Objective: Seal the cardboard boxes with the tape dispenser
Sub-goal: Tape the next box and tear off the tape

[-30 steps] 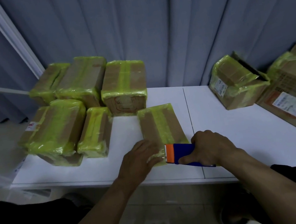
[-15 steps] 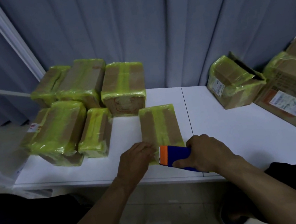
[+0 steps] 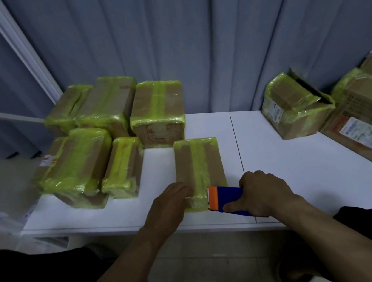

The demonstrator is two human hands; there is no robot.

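Note:
A narrow cardboard box (image 3: 199,163) with a yellow-green tape strip down its middle lies on the white table (image 3: 292,163) near the front edge. My left hand (image 3: 169,203) rests flat against the box's near left corner, fingers on the tape. My right hand (image 3: 264,192) grips the blue tape dispenser (image 3: 227,198), whose orange end touches the box's near right corner.
Several taped boxes (image 3: 107,138) are stacked at the table's left back. A taped box with a raised flap (image 3: 295,105) and a larger labelled box (image 3: 370,118) sit at the right. A grey curtain hangs behind. A seam runs across the table's middle.
Both hands and the dispenser have shifted a little left along the box's near end. The box stays in place.

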